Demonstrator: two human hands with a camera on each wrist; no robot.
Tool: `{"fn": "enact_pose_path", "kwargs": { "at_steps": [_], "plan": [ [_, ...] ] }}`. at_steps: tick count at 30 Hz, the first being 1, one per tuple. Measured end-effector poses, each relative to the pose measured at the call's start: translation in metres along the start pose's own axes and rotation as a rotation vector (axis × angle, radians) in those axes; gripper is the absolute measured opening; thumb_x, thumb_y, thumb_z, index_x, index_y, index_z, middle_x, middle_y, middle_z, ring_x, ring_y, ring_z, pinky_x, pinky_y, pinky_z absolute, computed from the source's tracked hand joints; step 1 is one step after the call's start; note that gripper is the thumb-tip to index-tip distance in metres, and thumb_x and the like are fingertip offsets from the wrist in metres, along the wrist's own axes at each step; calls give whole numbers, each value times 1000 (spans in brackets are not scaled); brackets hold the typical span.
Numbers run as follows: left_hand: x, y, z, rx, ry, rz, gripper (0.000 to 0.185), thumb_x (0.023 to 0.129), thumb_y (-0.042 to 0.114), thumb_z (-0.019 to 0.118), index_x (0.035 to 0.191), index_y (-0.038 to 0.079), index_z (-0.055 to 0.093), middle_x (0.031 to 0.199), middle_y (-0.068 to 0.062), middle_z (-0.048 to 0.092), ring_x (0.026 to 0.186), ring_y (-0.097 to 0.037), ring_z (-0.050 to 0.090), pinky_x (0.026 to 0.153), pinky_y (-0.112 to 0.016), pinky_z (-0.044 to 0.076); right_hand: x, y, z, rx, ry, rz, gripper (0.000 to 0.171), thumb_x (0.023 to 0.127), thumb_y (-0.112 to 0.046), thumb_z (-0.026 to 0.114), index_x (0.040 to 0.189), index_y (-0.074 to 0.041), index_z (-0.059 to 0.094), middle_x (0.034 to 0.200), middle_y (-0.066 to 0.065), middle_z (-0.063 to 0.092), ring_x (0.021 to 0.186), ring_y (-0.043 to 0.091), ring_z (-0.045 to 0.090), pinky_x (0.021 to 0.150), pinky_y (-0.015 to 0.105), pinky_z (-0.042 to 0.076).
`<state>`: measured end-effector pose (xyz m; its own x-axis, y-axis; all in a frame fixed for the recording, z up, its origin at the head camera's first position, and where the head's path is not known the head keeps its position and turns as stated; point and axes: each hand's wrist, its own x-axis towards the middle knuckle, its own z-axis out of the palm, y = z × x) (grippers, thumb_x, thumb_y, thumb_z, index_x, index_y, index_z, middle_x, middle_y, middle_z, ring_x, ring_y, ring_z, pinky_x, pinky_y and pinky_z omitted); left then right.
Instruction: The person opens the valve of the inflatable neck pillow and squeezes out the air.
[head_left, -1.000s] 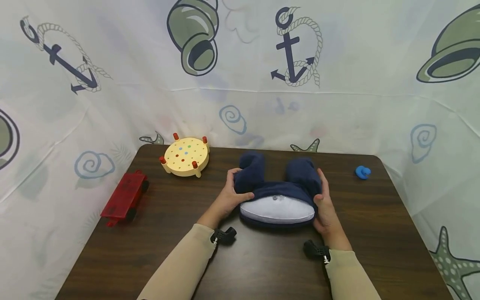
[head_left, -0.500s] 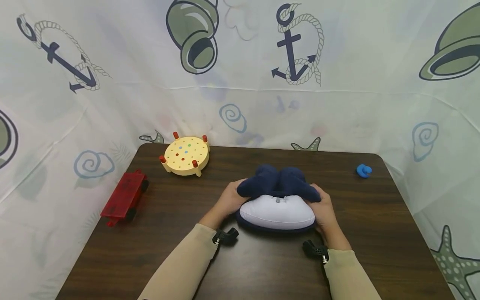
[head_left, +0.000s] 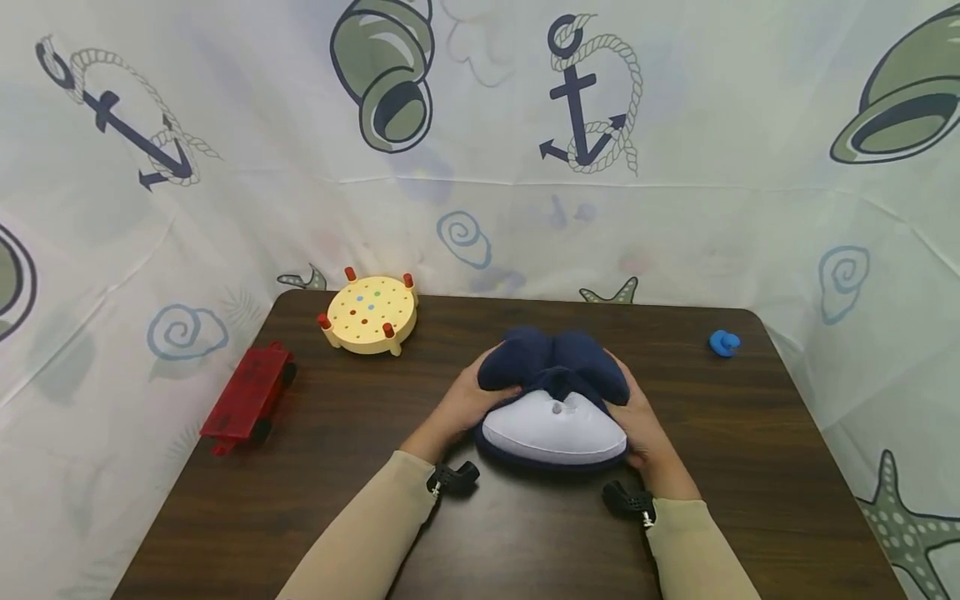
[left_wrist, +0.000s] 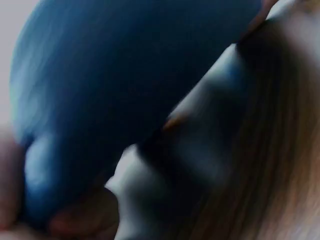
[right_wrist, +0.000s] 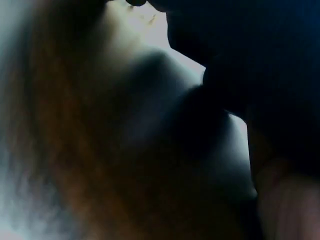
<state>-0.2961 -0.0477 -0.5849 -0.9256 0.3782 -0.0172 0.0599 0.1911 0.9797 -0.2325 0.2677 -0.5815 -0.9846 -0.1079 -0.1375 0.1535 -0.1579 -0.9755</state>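
Note:
A U-shaped navy neck pillow [head_left: 519, 362] with a whitish panel [head_left: 555, 425] rests on the dark wooden table, its two thick ends pressed together at the far side. At its left side, my left hand [head_left: 467, 407] grips it, the thumb lying over the near face. My right hand [head_left: 643, 425] holds the opposite side. Both hands' far fingers are mostly hidden behind the pillow. In the left wrist view the navy fabric [left_wrist: 115, 75] fills the upper left. The right wrist view is dark and blurred, with pillow fabric [right_wrist: 270, 65] at the right.
A red toy with black wheels [head_left: 251, 393] lies at the table's left edge. Behind it sits a round yellow dotted piece [head_left: 371, 315] with red-tipped legs. A small blue object [head_left: 724, 342] is at the back right. A patterned sheet [head_left: 480, 125] hangs behind the table.
The pillow's two ends, spread apart a second ago, have been squeezed together and folded inward by both hands. The hands have moved slightly closer together. The other objects stay in place.

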Motion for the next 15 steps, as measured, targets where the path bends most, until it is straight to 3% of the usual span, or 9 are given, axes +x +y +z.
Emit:
{"fn": "enact_pose_path", "kwargs": {
  "at_steps": [2, 4, 8, 10, 12, 15],
  "plan": [
    [-1, 4, 3, 71, 68, -14, 66, 96, 37, 84, 156, 23, 59, 156, -7, 64, 148, -32, 57, 125, -56, 43, 0, -1, 3, -41, 62, 15, 83, 103, -10, 73, 169, -41, 35, 174, -1, 36, 153, 19, 40, 109, 21, 49],
    [-2, 8, 5, 105, 146, -18, 42, 101, 32, 78, 141, 20, 72, 140, -5, 75, 133, -27, 67, 116, -52, 52, 0, -1, 5, -60, 130, 14, 76, 100, 0, 68, 164, -35, 47, 164, -2, 50, 145, 18, 49, 106, 22, 51],
    [-3, 10, 7, 117, 210, -2, 13, 105, 28, 70, 108, 19, 78, 107, 0, 78, 102, -19, 69, 94, -40, 56, -1, 0, 6, -39, 205, -5, 61, 89, 16, 55, 142, -14, 65, 126, -2, 70, 113, 16, 64, 91, 27, 57],
    [-2, 8, 7, 106, 202, -2, 12, 105, 29, 71, 100, 18, 73, 98, 0, 72, 94, -18, 64, 87, -37, 53, -2, 1, 5, -3, 236, -22, 56, 89, 18, 54, 135, -11, 66, 117, -4, 71, 104, 13, 65, 86, 27, 58],
    [0, 4, 6, 66, 190, 1, 14, 103, 29, 75, 103, 16, 69, 99, -4, 69, 96, -20, 62, 89, -39, 52, -3, 1, 3, 59, 236, -55, 57, 94, 16, 56, 142, -15, 62, 122, -5, 69, 109, 12, 64, 89, 25, 58],
    [0, 1, 4, -65, 152, -12, 39, 97, 34, 85, 126, 20, 64, 126, -6, 69, 120, -24, 62, 107, -47, 49, -3, 4, -1, 167, 194, -118, 60, 106, -1, 65, 156, -29, 49, 142, -8, 59, 125, 9, 59, 99, 22, 55]
  ]
}}
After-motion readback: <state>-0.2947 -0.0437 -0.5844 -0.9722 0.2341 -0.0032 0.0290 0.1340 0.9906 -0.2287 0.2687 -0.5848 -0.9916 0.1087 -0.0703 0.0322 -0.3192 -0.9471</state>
